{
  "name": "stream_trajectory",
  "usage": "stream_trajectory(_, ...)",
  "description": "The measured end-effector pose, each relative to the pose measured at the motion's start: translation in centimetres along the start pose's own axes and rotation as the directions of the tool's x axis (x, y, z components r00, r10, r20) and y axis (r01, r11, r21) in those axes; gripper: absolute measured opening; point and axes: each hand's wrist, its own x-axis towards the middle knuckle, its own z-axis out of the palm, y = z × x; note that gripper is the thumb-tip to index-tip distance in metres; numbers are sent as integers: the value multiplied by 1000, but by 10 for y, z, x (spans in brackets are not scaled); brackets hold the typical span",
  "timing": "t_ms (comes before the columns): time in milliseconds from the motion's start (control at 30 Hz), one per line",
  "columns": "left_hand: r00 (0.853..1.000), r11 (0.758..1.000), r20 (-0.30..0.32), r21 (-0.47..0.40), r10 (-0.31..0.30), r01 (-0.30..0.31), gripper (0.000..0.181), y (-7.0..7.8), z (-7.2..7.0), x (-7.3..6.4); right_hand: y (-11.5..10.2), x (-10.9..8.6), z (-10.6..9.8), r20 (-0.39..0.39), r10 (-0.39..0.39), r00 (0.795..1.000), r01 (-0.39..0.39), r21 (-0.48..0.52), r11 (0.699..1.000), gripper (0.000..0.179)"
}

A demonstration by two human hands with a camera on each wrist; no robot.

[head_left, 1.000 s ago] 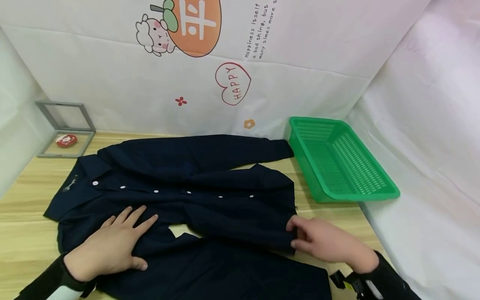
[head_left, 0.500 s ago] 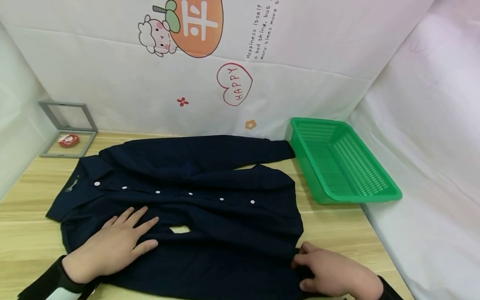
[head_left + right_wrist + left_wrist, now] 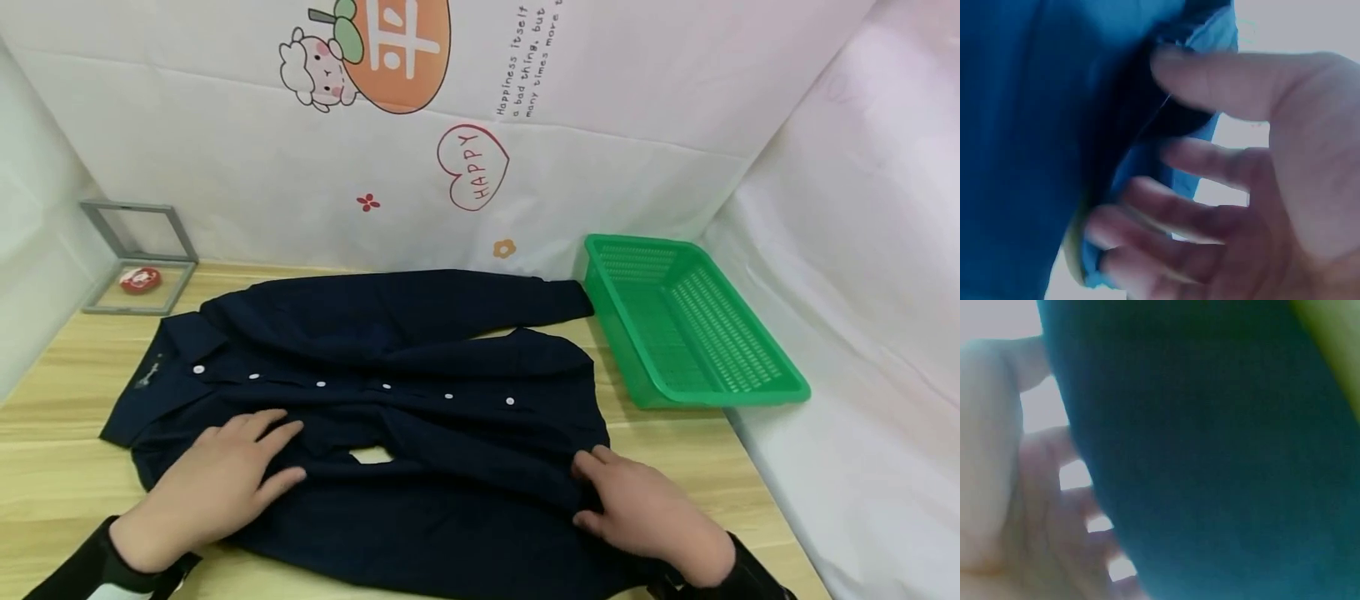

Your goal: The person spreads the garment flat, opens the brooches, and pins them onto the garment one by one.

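Observation:
A navy long-sleeved shirt [image 3: 450, 367] with white buttons lies front up across the table, its collar [image 3: 161, 375] towards the left. Over its near chest part rests my left hand [image 3: 210, 483], fingers spread and fairly straight. At the hem on the right is my right hand [image 3: 637, 504], its fingers loosely bent. The right wrist view shows the thumb [image 3: 1204, 81] apart from the fingers, right at a fold of the hem. In the left wrist view the dark cloth [image 3: 1197, 450] hides the left fingertips.
A green plastic basket [image 3: 637, 358] stands at the back right, close to the far sleeve's cuff [image 3: 573, 298]. At the back left, a grey-framed clear case [image 3: 180, 287] stands open with a red round item [image 3: 140, 281] in it. A printed white cloth [image 3: 300, 183] hangs behind the table [image 3: 52, 433].
My right hand first drew the hem's near corner towards me, then moved back up along the hem, thumb and fingers now apart. My left hand stayed on the shirt, its fingers shifting slightly.

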Motion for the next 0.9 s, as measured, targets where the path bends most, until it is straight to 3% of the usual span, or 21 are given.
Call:
stream_trajectory(100,993,994,-72,43,-92,96,50,-9,-3,-2,-1,4,5,25,-43,999,43,-15,999,40)
stream_trajectory(200,978,979,-68,33,-199,202,55,-23,-5,-6,2,6,8,12,-62,998,62,-28,998,29)
stream_trajectory(267,965,970,-106,4,-240,242,56,-34,-5,-9,4,6,9,-10,-54,998,53,-37,998,24)
stream_trajectory(333,949,970,-201,-40,-244,241,45,-45,-5,-11,7,7,8,-31,-38,999,36,-41,998,22)
stream_trajectory(400,918,978,-339,-50,-207,202,33,-56,-4,-13,9,8,7,-67,-17,998,15,-32,999,15)
stream_trajectory(433,903,981,-385,-35,-189,190,31,-62,-4,-14,9,9,6,-95,-8,995,6,-22,1000,13)
stream_trajectory(467,903,981,-388,-13,-185,195,32,-67,-3,-14,10,10,5,-122,11,992,-11,0,1000,16)
stream_trajectory(533,938,977,-289,39,-190,210,42,-79,-2,-17,11,12,2,-162,66,985,-52,90,995,20)
stream_trajectory(600,971,972,-104,73,-217,225,58,-90,-1,-19,12,12,-3,-187,136,973,-96,212,973,18)
stream_trajectory(667,969,970,78,81,-236,229,71,-101,1,-20,14,12,-9,-222,216,951,-133,338,932,15)
stream_trajectory(700,964,972,130,68,-234,226,75,-106,1,-20,16,13,-13,-248,247,937,-136,393,909,14)
stream_trajectory(800,958,976,187,41,-219,215,84,-118,1,-16,21,12,-21,-364,305,880,-113,464,879,17)
stream_trajectory(867,955,977,204,48,-214,208,87,-121,1,-13,23,12,-26,-427,315,848,-94,463,881,20)
stream_trajectory(900,954,976,207,59,-215,207,87,-121,0,-11,23,12,-28,-439,313,842,-98,447,889,21)
